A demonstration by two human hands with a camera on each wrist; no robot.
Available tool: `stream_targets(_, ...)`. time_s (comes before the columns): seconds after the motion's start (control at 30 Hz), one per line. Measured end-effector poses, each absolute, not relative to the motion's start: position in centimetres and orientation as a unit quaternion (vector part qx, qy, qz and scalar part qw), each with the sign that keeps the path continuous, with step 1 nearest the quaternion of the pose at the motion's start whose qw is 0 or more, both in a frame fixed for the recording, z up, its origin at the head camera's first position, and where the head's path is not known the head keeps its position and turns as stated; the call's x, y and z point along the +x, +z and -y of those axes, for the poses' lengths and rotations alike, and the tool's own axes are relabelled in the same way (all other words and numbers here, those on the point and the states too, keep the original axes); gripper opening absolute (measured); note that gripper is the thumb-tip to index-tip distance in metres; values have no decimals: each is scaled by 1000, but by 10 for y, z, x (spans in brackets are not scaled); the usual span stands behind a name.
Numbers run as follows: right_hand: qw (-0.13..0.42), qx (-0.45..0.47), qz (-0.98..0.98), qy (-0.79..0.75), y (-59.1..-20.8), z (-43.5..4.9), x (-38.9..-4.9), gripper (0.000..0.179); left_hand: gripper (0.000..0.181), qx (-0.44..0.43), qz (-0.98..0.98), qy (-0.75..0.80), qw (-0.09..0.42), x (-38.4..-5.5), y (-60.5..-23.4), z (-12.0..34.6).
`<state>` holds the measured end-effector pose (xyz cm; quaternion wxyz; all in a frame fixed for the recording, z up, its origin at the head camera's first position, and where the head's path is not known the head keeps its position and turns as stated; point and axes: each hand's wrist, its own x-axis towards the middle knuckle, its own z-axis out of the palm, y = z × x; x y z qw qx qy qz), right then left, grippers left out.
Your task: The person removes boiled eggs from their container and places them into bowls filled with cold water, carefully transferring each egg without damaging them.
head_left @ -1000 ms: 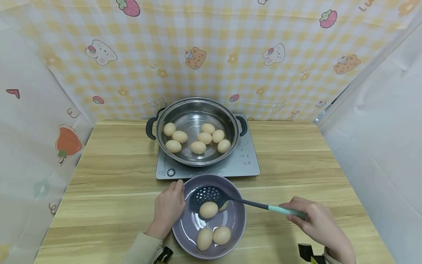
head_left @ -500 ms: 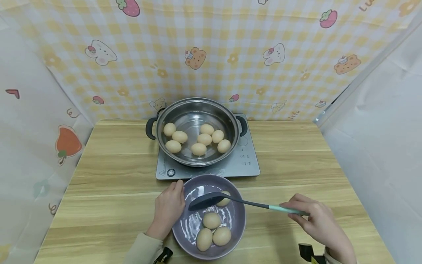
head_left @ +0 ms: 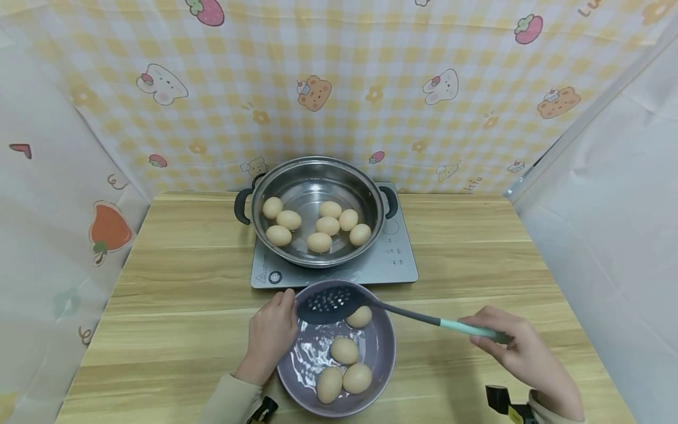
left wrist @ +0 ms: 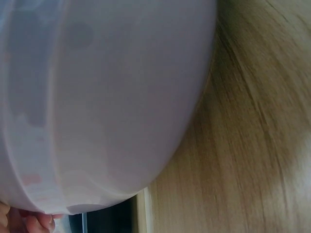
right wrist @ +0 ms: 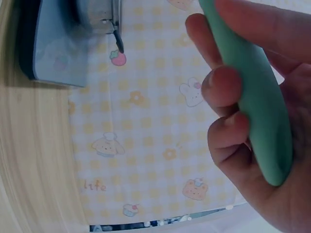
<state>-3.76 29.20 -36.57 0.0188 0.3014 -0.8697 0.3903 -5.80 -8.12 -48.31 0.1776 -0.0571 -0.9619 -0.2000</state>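
My right hand (head_left: 521, 347) grips the mint-green handle of a dark slotted spoon (head_left: 331, 303), and its fingers curl round that handle (right wrist: 257, 107) in the right wrist view. Nothing lies in the perforated head, which hangs over the far left part of a purple-grey bowl (head_left: 381, 365). Several brown eggs (head_left: 345, 351) rest in the bowl, one of them (head_left: 359, 317) right beside the spoon's neck. On the left, my left hand (head_left: 272, 330) holds the bowl's rim. The bowl's outer wall (left wrist: 121, 97) fills much of the left wrist view, with fingertips (left wrist: 41, 223) at its edge.
Behind the bowl, a steel pot (head_left: 318, 259) with black side handles holds several more eggs (head_left: 319, 242) in water. It stands on a flat induction cooker (head_left: 392, 274). A checked cloth (head_left: 371, 88) hangs behind the wooden table (head_left: 175, 330).
An egg has rolled off the slotted spoon into the bowl near the others. The spoon tipped on edge, then turned back and rose towards the far rim. My right hand shifted slightly right.
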Motion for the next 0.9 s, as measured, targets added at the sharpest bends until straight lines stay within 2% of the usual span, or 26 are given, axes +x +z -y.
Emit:
stream_targets(0.13, 40, 286, 870, 401, -365, -289, -44, 42, 11, -61, 958, -202, 191, -58, -484, 81)
stream_targets(0.37, 142, 193, 897, 371, -368, -268, -56, 35, 12, -60, 958, -205, 193, -58, -483, 81)
stream_targets(0.57, 212, 163, 901, 342, -374, -247, -69, 33, 11, -63, 956, -203, 201, -58, -484, 81)
stream_targets(0.9, 242, 140, 916, 288, -384, -231, -80, 34, 12, -59, 957, -203, 199, -58, -485, 81)
